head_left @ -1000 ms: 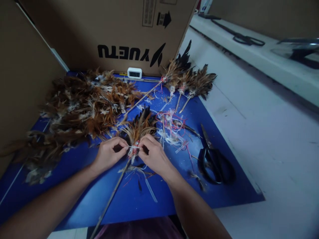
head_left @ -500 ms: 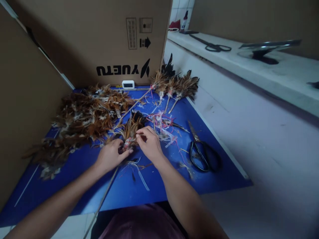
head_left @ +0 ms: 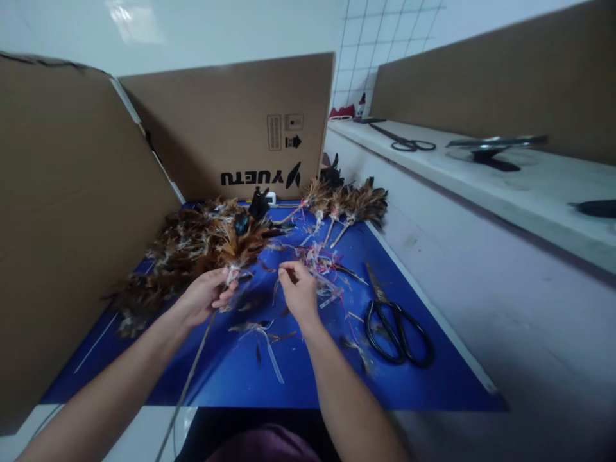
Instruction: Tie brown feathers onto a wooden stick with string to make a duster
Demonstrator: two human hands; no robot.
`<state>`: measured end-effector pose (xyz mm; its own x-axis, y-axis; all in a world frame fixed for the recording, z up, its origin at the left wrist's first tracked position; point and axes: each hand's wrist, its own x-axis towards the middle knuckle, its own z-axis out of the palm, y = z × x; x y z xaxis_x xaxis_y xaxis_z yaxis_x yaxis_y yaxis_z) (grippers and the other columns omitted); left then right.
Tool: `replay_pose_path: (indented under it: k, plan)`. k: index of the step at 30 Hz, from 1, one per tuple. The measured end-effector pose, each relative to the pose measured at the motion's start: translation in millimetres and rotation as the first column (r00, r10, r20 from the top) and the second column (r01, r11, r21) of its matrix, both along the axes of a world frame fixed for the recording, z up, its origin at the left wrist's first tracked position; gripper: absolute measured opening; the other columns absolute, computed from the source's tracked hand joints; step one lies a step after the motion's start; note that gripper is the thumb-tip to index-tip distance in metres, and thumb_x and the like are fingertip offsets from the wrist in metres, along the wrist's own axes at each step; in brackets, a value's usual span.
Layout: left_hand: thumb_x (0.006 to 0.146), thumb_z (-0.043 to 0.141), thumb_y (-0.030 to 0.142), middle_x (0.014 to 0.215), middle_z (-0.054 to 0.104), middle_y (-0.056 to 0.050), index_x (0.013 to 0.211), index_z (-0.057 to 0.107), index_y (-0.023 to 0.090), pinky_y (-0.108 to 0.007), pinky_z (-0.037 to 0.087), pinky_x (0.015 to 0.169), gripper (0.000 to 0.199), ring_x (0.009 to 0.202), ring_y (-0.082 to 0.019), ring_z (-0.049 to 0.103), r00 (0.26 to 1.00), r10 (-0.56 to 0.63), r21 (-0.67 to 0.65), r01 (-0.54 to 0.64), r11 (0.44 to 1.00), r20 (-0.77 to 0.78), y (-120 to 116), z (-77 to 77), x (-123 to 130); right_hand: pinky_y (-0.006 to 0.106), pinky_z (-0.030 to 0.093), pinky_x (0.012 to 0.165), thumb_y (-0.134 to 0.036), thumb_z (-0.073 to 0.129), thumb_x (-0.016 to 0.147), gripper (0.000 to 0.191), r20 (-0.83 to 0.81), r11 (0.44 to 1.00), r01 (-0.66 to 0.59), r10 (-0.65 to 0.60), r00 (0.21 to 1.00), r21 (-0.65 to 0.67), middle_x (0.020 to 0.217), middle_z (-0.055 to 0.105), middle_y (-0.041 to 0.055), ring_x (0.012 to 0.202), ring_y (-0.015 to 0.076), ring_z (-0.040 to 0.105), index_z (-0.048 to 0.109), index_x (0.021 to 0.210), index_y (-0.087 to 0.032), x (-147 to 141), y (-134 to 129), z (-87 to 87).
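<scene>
My left hand (head_left: 205, 298) is closed round the bound base of a feather duster (head_left: 248, 242). Brown and black feathers fan upward from that base, and a thin stick (head_left: 191, 375) runs from below my hand past the table's front edge. To its right, my right hand (head_left: 301, 296) is raised over the table with thumb and fingers pinched together; what they hold, if anything, is too small to make out. Loose feathers lie and appear to drop between the hands. Tangled pink and clear plastic strips (head_left: 317, 260) lie just beyond my right hand.
Large black-handled scissors (head_left: 397, 330) lie on the blue tabletop (head_left: 308, 385) at right. Several feather bunches (head_left: 356, 200) rest at the far right corner, and a big feather pile (head_left: 185, 247) on the left. Cardboard panels (head_left: 206, 135) stand behind and left; a ledge (head_left: 433, 157) runs along the right.
My left hand has lifted the feather duster and turned it, with the feathers spread out. My right hand has moved off the feathers to the right. The view has tilted up.
</scene>
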<state>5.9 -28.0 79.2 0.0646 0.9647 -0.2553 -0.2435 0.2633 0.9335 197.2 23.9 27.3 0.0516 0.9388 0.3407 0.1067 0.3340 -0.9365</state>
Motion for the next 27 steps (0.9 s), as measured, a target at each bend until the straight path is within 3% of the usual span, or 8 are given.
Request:
replay_pose_path:
  k: [2,4,7,10,12,16,22,27]
  plan:
    - [0.078,0.063,0.032,0.062,0.045,0.002,0.074,0.051,0.015,-0.011,0.017,0.031,0.021,0.041,-0.001,0.031,0.993,0.035,0.016,-0.037,0.999,0.115,1,10.1,-1,0.025,0.045,0.061,-0.028,0.053,0.079,0.014,-0.024,0.987,-0.154,0.153,0.988,-0.053,0.069,0.06,0.0004,0.063,0.0132,0.055,0.062,0.079,-0.018,-6,-6,0.5]
    - [0.078,0.062,0.028,0.063,0.045,0.002,0.074,0.051,0.015,-0.01,0.018,0.031,0.018,0.042,-0.001,0.03,0.98,0.087,0.063,-0.1,0.993,0.18,4,16.8,-1,0.023,0.043,0.056,-0.03,0.055,0.078,0.015,-0.046,0.926,-0.359,0.356,0.933,-0.117,0.063,0.058,-0.0015,0.056,0.0109,0.053,0.062,0.077,-0.017,-14,-15,0.8]
    - [0.079,0.061,0.026,0.067,0.049,0.0,0.078,0.051,0.015,-0.01,0.021,0.031,0.015,0.044,-0.002,0.034,0.957,0.183,0.164,-0.222,0.961,0.227,11,23.2,1,0.02,0.039,0.047,-0.032,0.059,0.076,0.018,-0.113,0.753,-0.617,0.609,0.785,-0.228,0.062,0.057,-0.0033,0.046,0.0068,0.048,0.063,0.084,-0.016,-29,-33,-0.9]
    - [0.078,0.063,0.026,0.069,0.053,-0.001,0.08,0.05,0.015,-0.011,0.023,0.033,0.016,0.045,-0.003,0.039,0.919,0.285,0.257,-0.355,0.899,0.272,18,28.6,5,0.018,0.036,0.042,-0.033,0.064,0.072,0.028,-0.187,0.594,-0.756,0.738,0.648,-0.277,0.069,0.059,-0.0032,0.041,0.0042,0.046,0.061,0.095,-0.017,-43,-51,-2.8]
    - [0.078,0.063,0.025,0.067,0.055,-0.001,0.079,0.049,0.015,-0.011,0.026,0.034,0.017,0.044,-0.003,0.042,0.89,0.352,0.304,-0.435,0.848,0.291,21,32.3,9,0.018,0.035,0.04,-0.032,0.065,0.071,0.032,-0.212,0.519,-0.808,0.788,0.578,-0.278,0.069,0.062,-0.0025,0.039,0.004,0.046,0.059,0.098,-0.016,-47,-60,-1.9]
    - [0.081,0.06,0.027,0.063,0.056,0.0,0.08,0.048,0.016,-0.014,0.027,0.034,0.016,0.043,-0.006,0.046,0.851,0.42,0.33,-0.513,0.792,0.315,19,39.7,14,0.018,0.031,0.04,-0.031,0.057,0.077,0.025,-0.227,0.501,-0.83,0.803,0.552,-0.247,0.061,0.064,-0.0003,0.036,0.0038,0.04,0.059,0.094,-0.012,-43,-67,3.5]
    - [0.092,0.038,0.033,0.078,0.065,-0.011,0.095,0.056,0.011,-0.019,0.043,0.042,0.028,0.053,-0.011,0.058,0.861,0.272,0.188,-0.38,0.906,0.43,1,36.5,19,0.019,0.032,0.044,-0.033,0.055,0.082,0.027,-0.303,0.421,-0.887,0.834,0.461,-0.189,0.063,0.066,0.0015,0.04,0.0052,0.043,0.059,0.099,-0.013,-37,-67,1.7]
    - [0.086,0.052,0.02,0.074,0.063,-0.007,0.101,0.059,0.009,-0.017,0.043,0.043,0.02,0.052,-0.008,0.056,0.897,0.213,0.227,-0.317,0.921,0.387,-15,24.5,19,0.02,0.034,0.045,-0.037,0.051,0.085,0.029,-0.26,0.406,-0.885,0.851,0.456,-0.226,0.066,0.066,0.0026,0.043,0.0064,0.044,0.06,0.099,-0.014,-41,-68,4.0]
